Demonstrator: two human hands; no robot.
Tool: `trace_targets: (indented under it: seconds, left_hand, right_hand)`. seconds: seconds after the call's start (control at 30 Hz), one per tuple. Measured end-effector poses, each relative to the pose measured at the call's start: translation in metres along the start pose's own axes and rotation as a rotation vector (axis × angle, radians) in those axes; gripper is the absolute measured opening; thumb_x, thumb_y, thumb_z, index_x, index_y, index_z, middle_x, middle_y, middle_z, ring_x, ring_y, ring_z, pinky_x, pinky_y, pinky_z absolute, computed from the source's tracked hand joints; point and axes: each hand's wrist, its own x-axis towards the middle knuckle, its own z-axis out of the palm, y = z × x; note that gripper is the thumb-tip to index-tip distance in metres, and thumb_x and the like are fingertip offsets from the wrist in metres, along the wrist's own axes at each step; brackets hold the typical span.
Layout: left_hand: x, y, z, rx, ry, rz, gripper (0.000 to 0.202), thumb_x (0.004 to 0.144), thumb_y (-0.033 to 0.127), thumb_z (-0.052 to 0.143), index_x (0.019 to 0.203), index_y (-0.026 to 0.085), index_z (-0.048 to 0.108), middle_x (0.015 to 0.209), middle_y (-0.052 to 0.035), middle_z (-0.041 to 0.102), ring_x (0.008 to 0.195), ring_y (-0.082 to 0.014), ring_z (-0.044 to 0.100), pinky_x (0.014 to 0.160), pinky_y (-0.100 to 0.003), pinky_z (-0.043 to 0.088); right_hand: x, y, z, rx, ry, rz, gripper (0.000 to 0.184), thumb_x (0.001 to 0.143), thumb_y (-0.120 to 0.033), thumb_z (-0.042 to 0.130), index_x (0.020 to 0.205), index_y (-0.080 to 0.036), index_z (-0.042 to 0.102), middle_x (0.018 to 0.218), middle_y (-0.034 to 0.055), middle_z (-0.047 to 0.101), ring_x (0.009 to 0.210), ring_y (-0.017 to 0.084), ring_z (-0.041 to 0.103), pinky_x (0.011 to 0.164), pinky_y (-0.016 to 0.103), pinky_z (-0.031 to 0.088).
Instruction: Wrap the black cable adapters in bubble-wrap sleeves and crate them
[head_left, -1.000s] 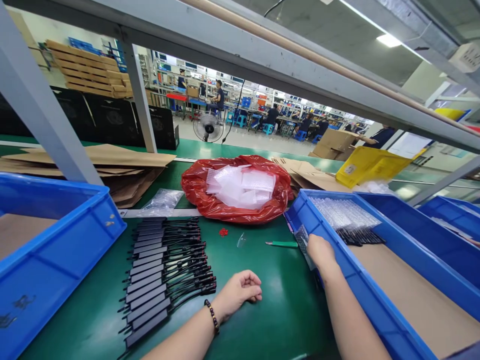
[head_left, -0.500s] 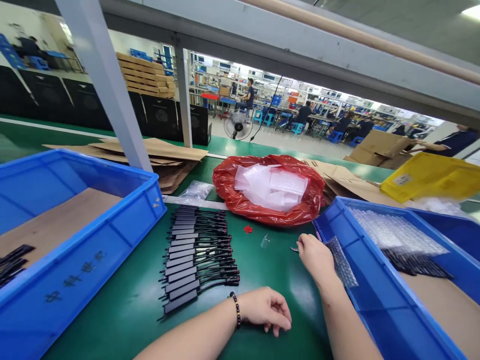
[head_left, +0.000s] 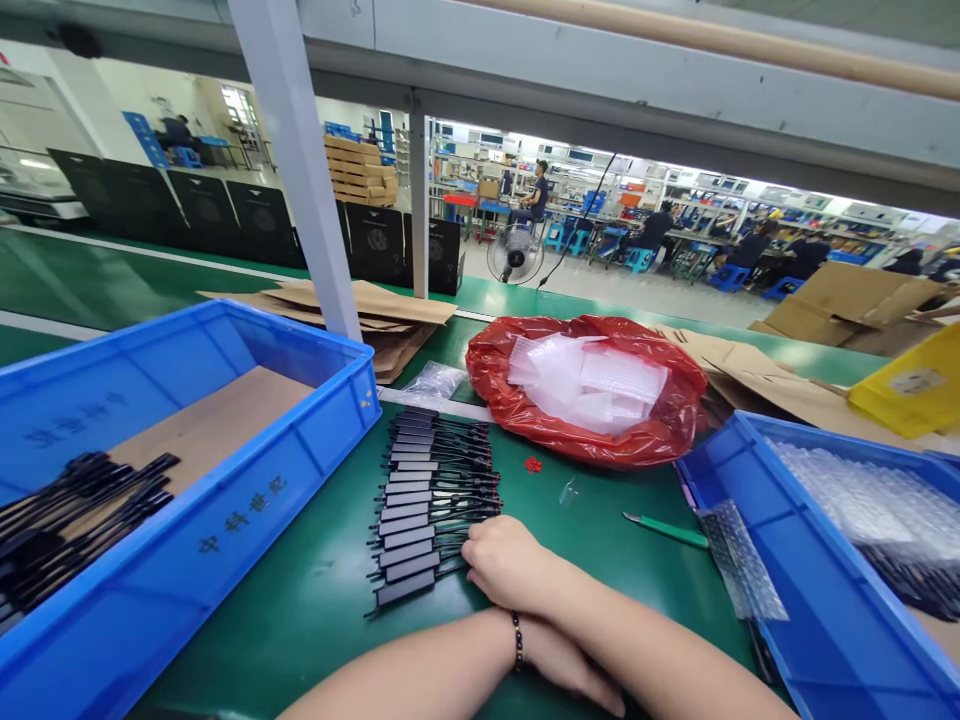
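My right hand (head_left: 504, 560) reaches across my left arm to the row of black cabled parts (head_left: 427, 500) laid out on the green mat. Its fingers curl down onto the cable ends at the near end of the row. My left hand (head_left: 570, 668), with a bead bracelet at the wrist, lies on the mat under my right forearm; its visible fingers lie stretched out flat with nothing in them. A green-handled knife (head_left: 667, 531) lies to the right of my right hand. A red bag (head_left: 660, 440) with clear plastic pouches sits behind the row.
A blue bin (head_left: 247, 500) at the left holds more black cabled parts on brown card. A blue bin (head_left: 757, 520) at the right holds bubble wrap, with a strip over its rim. Flat cardboard lies behind. A grey post (head_left: 300, 170) stands at the back left. People work far off.
My right hand has left the right bin's rim and swung left over my left arm to the row of black parts. My view has turned left, showing more of the left bin.
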Motion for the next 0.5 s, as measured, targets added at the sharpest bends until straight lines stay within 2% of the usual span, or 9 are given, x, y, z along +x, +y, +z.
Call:
trace_targets:
  seconds: [0.07, 0.13, 0.2, 0.27, 0.3, 0.37, 0.43, 0.5]
  left_hand:
    - [0.001, 0.000, -0.002, 0.198, -0.178, 0.036, 0.021, 0.052, 0.040, 0.075, 0.051, 0.023, 0.062, 0.054, 0.0005, 0.059, 0.069, -0.0284, 0.062, 0.076, -0.045, 0.045]
    - [0.003, -0.001, -0.003, 0.346, -0.305, -0.014, 0.031, 0.062, 0.048, 0.065, 0.048, 0.023, 0.055, 0.048, 0.0006, 0.052, 0.051, -0.0218, 0.054, 0.059, -0.040, 0.045]
    - [0.006, -0.003, -0.003, 0.346, -0.356, -0.147, 0.033, 0.066, 0.051, 0.060, 0.049, 0.023, 0.053, 0.048, 0.0012, 0.050, 0.041, -0.0157, 0.046, 0.047, -0.033, 0.040]
    - [0.009, -0.004, -0.002, 0.253, -0.339, -0.280, 0.031, 0.067, 0.049, 0.060, 0.053, 0.022, 0.054, 0.051, 0.0011, 0.051, 0.040, -0.0126, 0.044, 0.043, -0.029, 0.037]
    - [0.012, -0.003, -0.001, 0.186, -0.296, -0.316, 0.030, 0.067, 0.048, 0.060, 0.054, 0.021, 0.055, 0.051, 0.0009, 0.051, 0.039, -0.0116, 0.044, 0.042, -0.028, 0.037]
    - [0.017, -0.001, -0.003, 0.032, -0.122, -0.299, 0.030, 0.066, 0.047, 0.060, 0.056, 0.019, 0.054, 0.051, 0.0007, 0.052, 0.039, -0.0104, 0.045, 0.040, -0.026, 0.037]
    - [0.021, 0.005, -0.007, -0.161, 0.129, -0.170, 0.028, 0.065, 0.044, 0.061, 0.065, 0.017, 0.054, 0.057, -0.0004, 0.057, 0.043, -0.0111, 0.051, 0.041, -0.024, 0.039]
    - [0.025, 0.013, -0.013, -0.343, 0.360, 0.011, 0.029, 0.065, 0.039, 0.064, 0.081, 0.017, 0.054, 0.074, -0.0035, 0.063, 0.058, -0.0144, 0.061, 0.049, -0.024, 0.044]
  right_hand:
    - [0.006, 0.002, 0.000, 0.005, -0.022, -0.025, 0.015, 0.074, -0.019, 0.050, 0.073, -0.014, 0.064, 0.074, 0.0071, 0.063, 0.065, 0.016, 0.056, 0.058, 0.026, 0.039]
    - [0.002, 0.007, -0.005, 0.078, 0.020, -0.045, 0.013, 0.072, -0.018, 0.050, 0.069, -0.015, 0.063, 0.071, 0.0048, 0.062, 0.063, 0.014, 0.054, 0.057, 0.024, 0.038]
    - [-0.013, 0.015, -0.014, 0.222, 0.117, -0.042, 0.010, 0.069, -0.016, 0.052, 0.065, -0.017, 0.061, 0.065, 0.0009, 0.058, 0.061, 0.011, 0.050, 0.056, 0.021, 0.036]
    - [-0.037, 0.027, -0.024, 0.403, 0.238, 0.021, 0.009, 0.067, -0.014, 0.052, 0.063, -0.018, 0.059, 0.060, -0.0024, 0.052, 0.057, 0.009, 0.045, 0.054, 0.020, 0.034]
    - [-0.051, 0.035, -0.028, 0.495, 0.302, 0.079, 0.009, 0.067, -0.014, 0.053, 0.062, -0.018, 0.058, 0.059, -0.0034, 0.049, 0.055, 0.009, 0.043, 0.053, 0.020, 0.033]
    - [-0.079, 0.052, -0.030, 0.657, 0.421, 0.231, 0.010, 0.068, -0.016, 0.053, 0.058, -0.017, 0.055, 0.056, -0.0041, 0.044, 0.054, 0.008, 0.040, 0.053, 0.020, 0.033]
    - [-0.105, 0.068, -0.024, 0.788, 0.516, 0.377, 0.015, 0.069, -0.019, 0.053, 0.055, -0.017, 0.051, 0.055, -0.0042, 0.041, 0.052, 0.008, 0.038, 0.052, 0.021, 0.032]
    - [-0.123, 0.081, -0.010, 0.907, 0.579, 0.477, 0.018, 0.070, -0.023, 0.053, 0.054, -0.017, 0.049, 0.054, -0.0044, 0.039, 0.051, 0.008, 0.036, 0.050, 0.021, 0.030]
